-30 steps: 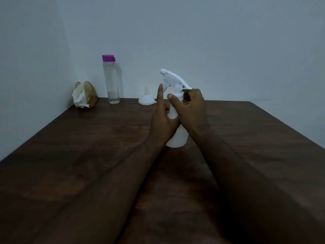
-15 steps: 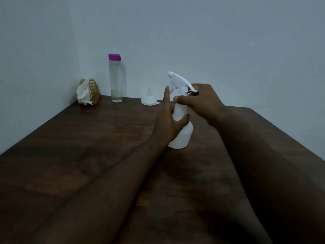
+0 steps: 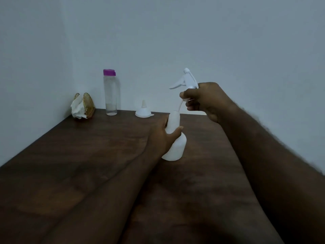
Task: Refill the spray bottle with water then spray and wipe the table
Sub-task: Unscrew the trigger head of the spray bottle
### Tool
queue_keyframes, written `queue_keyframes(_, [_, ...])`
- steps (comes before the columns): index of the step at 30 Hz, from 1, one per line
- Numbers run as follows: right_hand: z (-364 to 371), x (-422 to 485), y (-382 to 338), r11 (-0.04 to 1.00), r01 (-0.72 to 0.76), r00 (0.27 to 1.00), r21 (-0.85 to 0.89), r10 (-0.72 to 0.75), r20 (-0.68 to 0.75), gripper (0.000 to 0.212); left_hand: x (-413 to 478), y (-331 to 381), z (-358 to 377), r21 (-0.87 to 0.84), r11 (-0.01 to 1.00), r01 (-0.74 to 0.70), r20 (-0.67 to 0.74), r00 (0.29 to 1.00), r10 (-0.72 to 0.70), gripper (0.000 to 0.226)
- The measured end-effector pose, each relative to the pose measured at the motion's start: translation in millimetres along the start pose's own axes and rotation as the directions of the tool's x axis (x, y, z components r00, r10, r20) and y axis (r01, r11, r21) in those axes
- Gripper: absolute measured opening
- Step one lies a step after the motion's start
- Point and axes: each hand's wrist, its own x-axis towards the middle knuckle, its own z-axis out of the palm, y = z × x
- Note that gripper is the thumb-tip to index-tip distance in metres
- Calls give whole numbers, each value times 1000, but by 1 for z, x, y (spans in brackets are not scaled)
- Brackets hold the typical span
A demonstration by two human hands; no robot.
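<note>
- The left hand [image 3: 163, 136] grips the white spray bottle [image 3: 175, 147], which stands upright mid-table.
- The right hand [image 3: 205, 101] pinches the spray head [image 3: 186, 81] above it, and the tube [image 3: 180, 105] reaches the bottle's mouth.
- On the dark wooden table [image 3: 88, 164], a water bottle [image 3: 110, 94], funnel [image 3: 143, 110] and tissue holder [image 3: 84, 106] stand by the wall.
- The bottle hides most of the left fingers.

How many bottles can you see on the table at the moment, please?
2. The clear bottle with a purple cap stands at the far edge of the table; the white spray bottle stands nearer the middle, gripped by the left hand. None appears hidden.
</note>
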Motion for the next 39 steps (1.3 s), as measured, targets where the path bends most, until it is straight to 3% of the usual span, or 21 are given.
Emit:
queue_keyframes(3, [-8,-4,5,989,3,998,147,5,-55,26,-2,2,-3,-19,999,-38,-8,999,38,24])
queue_keyframes(8, [-19,-10,16,901,0,988,433,68,-141,16,-4,4,-4,21,998,-64,-7,998,64,24])
queue_keyframes(11, [-23,-12,18,879,7,978,478,94,-187,13,-4,4,-3,14,998,-67,7,998,67,28])
queue_keyframes(13, [-25,-11,18,908,57,975,415,39,-220,25,-4,3,-3,16,998,-68,10,998,68,31])
queue_keyframes(16, [-27,-8,16,964,157,954,214,-92,-286,67,-4,3,-4,10,999,-52,12,999,52,32])
queue_keyframes(18, [-27,-6,12,970,241,925,-27,-238,-298,47,-3,1,-3,-10,999,-38,3,999,38,29])
queue_keyframes(20, [-30,-1,5,952,252,926,-172,-289,-244,28,-3,0,-4,-6,999,-38,-1,999,38,28])
queue_keyframes(23, [-44,5,-7,935,193,978,-297,-209,-20,34,-3,0,-4,10,999,-41,11,999,41,33])
queue_keyframes(25, [-54,6,-16,869,177,983,-461,-136,120,30,-2,-1,-3,0,999,-40,7,999,40,34])
queue_keyframes(29, [-75,10,-31,725,122,992,-678,-69,105,27,-2,-2,-2,-10,998,-57,-25,998,56,27])
queue_keyframes(34, [-105,2,-36,701,-27,989,-713,124,84,39,-4,-3,-2,-50,997,-61,-40,997,59,30])
queue_keyframes(36, [-110,-3,-22,767,-58,987,-639,140,79,33,-4,-4,0,-64,996,-56,-57,997,53,34])
queue_keyframes(39, [-110,-9,18,923,-95,987,-374,135,84,27,-6,-6,2,-29,998,-59,-65,996,57,41])
